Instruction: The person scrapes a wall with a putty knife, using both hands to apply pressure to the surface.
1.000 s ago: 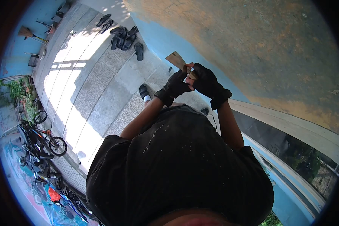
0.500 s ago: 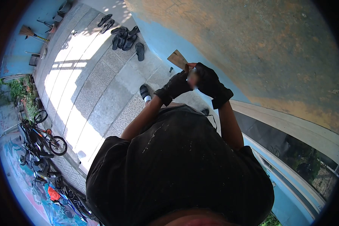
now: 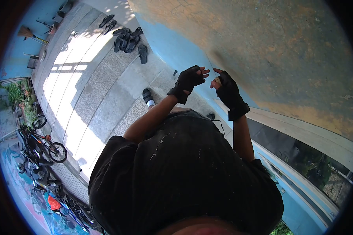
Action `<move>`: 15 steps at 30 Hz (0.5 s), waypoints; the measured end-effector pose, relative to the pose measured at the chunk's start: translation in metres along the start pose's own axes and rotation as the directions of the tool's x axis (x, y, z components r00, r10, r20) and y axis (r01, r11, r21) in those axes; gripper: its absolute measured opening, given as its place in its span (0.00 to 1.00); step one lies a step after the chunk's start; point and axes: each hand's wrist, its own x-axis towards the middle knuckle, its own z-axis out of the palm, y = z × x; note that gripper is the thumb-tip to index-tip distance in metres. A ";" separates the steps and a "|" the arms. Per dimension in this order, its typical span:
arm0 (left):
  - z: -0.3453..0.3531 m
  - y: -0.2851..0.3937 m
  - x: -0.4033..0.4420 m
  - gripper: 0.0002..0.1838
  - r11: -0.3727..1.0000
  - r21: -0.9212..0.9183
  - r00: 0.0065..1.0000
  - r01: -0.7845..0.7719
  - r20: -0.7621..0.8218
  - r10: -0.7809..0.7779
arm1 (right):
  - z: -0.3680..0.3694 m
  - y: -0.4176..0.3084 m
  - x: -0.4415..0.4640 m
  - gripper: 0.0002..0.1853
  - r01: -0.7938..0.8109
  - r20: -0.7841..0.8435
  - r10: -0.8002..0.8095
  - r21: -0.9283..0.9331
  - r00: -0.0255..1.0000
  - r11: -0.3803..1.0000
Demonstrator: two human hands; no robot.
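Sunlight and shadow lie in bands across the paved ground (image 3: 102,86) on the left, while a wall (image 3: 278,51), blue in its lower part and mottled brown over much of its face, fills the far right. Black sandals (image 3: 125,41) sit in a loose cluster on the paving near the wall. Along the far left edge, a broom (image 3: 26,32) leans at the blue boundary wall (image 3: 15,58); nearer, by some green plants (image 3: 21,98), a bicycle (image 3: 51,147) stands beside motorcycles (image 3: 39,172). The person, in a dark top (image 3: 184,164), reaches both arms out toward the wall, a black fingerless glove on each hand. The left hand (image 3: 191,79) is loosely open, its fingers extended toward the right, near the other hand but apart from it. The right hand (image 3: 228,92) has a narrow grip around a thin tool (image 3: 218,80), whose pale handle shows between its fingers; the tool is in front of the wall.
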 end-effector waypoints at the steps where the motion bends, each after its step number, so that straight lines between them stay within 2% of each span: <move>1: 0.004 -0.001 0.007 0.24 0.995 -0.094 0.999 0.044 0.036 -0.041 | 0.002 0.005 -0.003 0.25 -0.056 -0.003 0.057 0.116 0.998 0.992; 2: 0.009 -0.003 0.013 0.26 0.978 -0.186 0.994 0.091 0.078 -0.078 | 0.004 0.009 -0.006 0.25 -0.110 0.000 0.113 0.230 0.994 0.967; 4: 0.016 -0.007 0.025 0.27 0.959 -0.264 0.990 0.099 0.122 -0.069 | 0.010 0.013 -0.009 0.26 -0.064 -0.015 0.071 0.254 0.997 0.965; 6: 0.015 -0.012 0.032 0.28 0.940 -0.280 0.883 0.195 0.467 -0.044 | 0.014 0.015 -0.011 0.28 -0.119 -0.018 0.139 0.410 0.990 0.904; 7: 0.012 -0.022 0.035 0.28 0.981 -0.170 0.914 0.096 0.406 -0.019 | 0.017 0.014 -0.011 0.22 -0.092 -0.055 0.129 0.438 0.990 0.894; 8: 0.009 -0.030 0.039 0.28 0.981 -0.171 0.914 0.095 0.406 -0.018 | 0.018 0.016 -0.010 0.22 -0.092 -0.054 0.129 0.438 0.990 0.894; 10: 0.007 -0.046 0.048 0.27 0.931 -0.281 0.921 0.233 0.370 -0.119 | 0.020 0.021 -0.008 0.15 -0.175 0.024 0.188 0.486 0.982 0.856; 13: 0.012 -0.053 0.055 0.28 0.795 -0.444 0.899 0.412 0.342 -0.275 | 0.026 0.023 -0.004 0.11 -0.258 0.068 0.257 0.473 0.964 0.842; 14: 0.015 -0.053 0.055 0.28 0.794 -0.447 0.898 0.412 0.344 -0.272 | 0.028 0.024 -0.003 0.11 -0.258 0.067 0.258 0.470 0.964 0.844; 15: 0.032 -0.040 0.047 0.29 0.773 -0.470 0.897 0.427 0.331 -0.294 | 0.031 0.023 -0.003 0.12 -0.201 -0.005 0.229 0.459 0.973 0.866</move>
